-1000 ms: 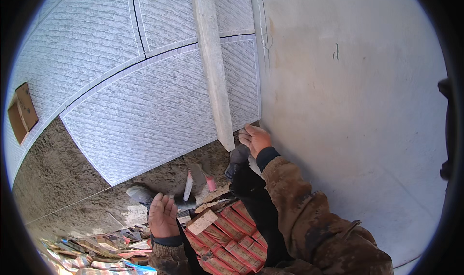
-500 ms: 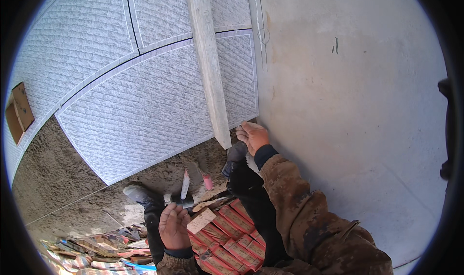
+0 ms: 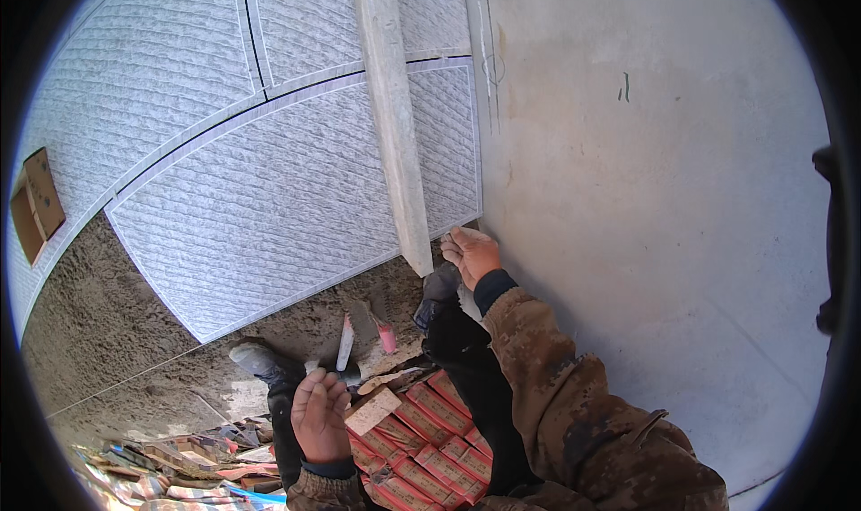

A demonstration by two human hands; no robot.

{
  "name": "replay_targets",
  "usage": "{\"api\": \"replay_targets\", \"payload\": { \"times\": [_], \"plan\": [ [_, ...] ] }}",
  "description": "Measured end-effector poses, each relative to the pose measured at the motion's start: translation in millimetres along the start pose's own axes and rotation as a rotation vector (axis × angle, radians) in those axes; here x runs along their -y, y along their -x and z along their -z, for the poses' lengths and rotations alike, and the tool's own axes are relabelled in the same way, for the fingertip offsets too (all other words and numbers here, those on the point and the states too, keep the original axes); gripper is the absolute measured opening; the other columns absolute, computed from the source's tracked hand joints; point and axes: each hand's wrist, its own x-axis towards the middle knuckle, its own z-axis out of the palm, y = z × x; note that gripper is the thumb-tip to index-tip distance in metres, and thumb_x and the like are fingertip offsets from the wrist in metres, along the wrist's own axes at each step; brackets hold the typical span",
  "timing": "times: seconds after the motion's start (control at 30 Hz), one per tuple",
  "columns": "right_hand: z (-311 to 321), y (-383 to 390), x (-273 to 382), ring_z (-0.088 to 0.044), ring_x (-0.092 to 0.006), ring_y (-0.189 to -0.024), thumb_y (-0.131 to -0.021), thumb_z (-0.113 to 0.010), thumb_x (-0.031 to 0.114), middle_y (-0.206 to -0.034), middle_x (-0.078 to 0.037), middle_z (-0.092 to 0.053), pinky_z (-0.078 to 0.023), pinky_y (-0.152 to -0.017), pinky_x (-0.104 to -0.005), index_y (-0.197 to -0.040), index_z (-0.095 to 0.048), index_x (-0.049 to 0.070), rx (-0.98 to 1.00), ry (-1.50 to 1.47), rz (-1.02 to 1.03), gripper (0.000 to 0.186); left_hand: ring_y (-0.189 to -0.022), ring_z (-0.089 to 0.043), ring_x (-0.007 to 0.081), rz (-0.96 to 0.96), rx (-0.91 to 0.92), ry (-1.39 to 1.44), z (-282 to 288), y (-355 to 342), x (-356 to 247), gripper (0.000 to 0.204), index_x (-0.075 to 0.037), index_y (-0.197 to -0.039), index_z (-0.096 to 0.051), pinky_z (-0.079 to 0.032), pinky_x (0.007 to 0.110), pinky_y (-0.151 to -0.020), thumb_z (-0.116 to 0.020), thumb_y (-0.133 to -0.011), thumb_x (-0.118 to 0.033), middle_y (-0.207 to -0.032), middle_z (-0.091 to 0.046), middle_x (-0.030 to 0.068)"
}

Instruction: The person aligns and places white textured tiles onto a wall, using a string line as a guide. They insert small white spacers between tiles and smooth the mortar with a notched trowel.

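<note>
My right hand [image 3: 471, 258] is at the near right corner of a grey ribbed tile [image 3: 287, 206] with a pale border, beside the wall. Its fingers are bent and pressed together; whatever they hold, if anything, is too small to make out. My left hand [image 3: 320, 417] hovers lower, between my legs, with curled fingers and thumb drawn together; I cannot see what is in it. A long pale straight bar [image 3: 395, 134] lies across the tile, its near end by my right shoe [image 3: 437, 288]. A trowel with a pink handle [image 3: 387, 337] and a white-handled tool [image 3: 345, 342] lie on the mortar.
A smooth grey wall [image 3: 646, 197] rises on the right. Rough mortar [image 3: 108, 314] borders the tile, crossed by a thin string. Below are stacked red packs [image 3: 430, 453], a pale block [image 3: 372, 412] and scattered scraps [image 3: 188, 466]. An open cardboard box [image 3: 38, 206] sits far left.
My left hand has shifted slightly up and left, turning a little, with its fingers still curled. The right hand has stayed almost in place at the tile's corner.
</note>
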Motion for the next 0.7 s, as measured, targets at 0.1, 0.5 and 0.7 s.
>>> {"api": "replay_targets", "payload": {
  "times": [0.1, 0.5, 0.7],
  "plan": [
    [1, 0, -1, -0.065, -0.0184, -0.076, -0.091, -0.069, 0.018, -0.091, -0.011, -0.066, -0.057, -0.071, -0.0313, -0.108, -0.06, -0.006, 0.001, 0.007, -0.003, 0.03, -0.09, -0.064, 0.0165, -0.021, 0.026, 0.004, 0, -1, -1, 0.028, -0.003, -0.121, -0.057, -0.053, 0.03, -0.079, -0.057, -0.098, -0.017, -0.105, -0.066, 0.0082],
    [-2, 1, -1, -0.065, -0.0185, -0.078, -0.091, -0.068, 0.016, -0.091, -0.011, -0.066, -0.057, -0.069, -0.0313, -0.106, -0.061, -0.005, -0.044, 0.067, 0.009, 0.027, -0.092, -0.065, 0.017, -0.018, 0.03, 0.009, -2, -3, -7, 0.028, -0.002, -0.121, -0.057, -0.053, 0.03, -0.079, -0.056, -0.097, -0.016, -0.107, -0.066, 0.0089],
    [8, -6, -8, -0.063, -0.0183, -0.076, -0.09, -0.07, 0.017, -0.091, -0.011, -0.065, -0.056, -0.07, -0.0329, -0.103, -0.061, -0.004, -0.01, 0.001, 0.018, 0.026, -0.093, -0.065, 0.0181, -0.006, 0.064, 0.061, -2, -6, -7, 0.026, 0.0, -0.12, -0.058, -0.053, 0.031, -0.081, -0.056, -0.097, -0.013, -0.106, -0.066, 0.0108]
  ]
}}
